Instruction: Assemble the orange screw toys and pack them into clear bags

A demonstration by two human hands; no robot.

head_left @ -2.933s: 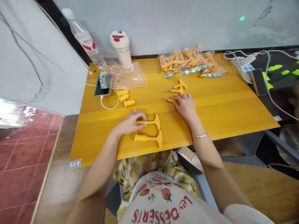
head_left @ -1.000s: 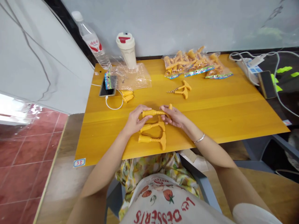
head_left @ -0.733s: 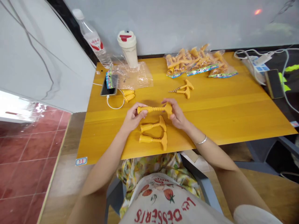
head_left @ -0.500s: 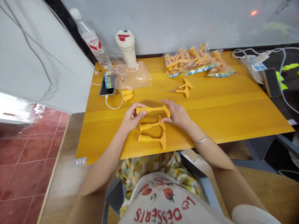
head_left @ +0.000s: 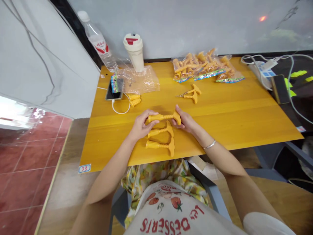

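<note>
Near the upper left of the table (head_left: 220,130) lies a phone (head_left: 116,94), and below it the person's left hand (head_left: 140,122) has its fingers closed around the ribbed stem of a yellow plastic T-handle (head_left: 162,117). The right hand (head_left: 186,122) grips the wide end of the same handle with curled fingers, holding it over the table's middle, just above two more T-handles (head_left: 160,131) lying there. Toward the upper right are plastic bags (head_left: 202,70) full of similar yellow pieces.
</note>
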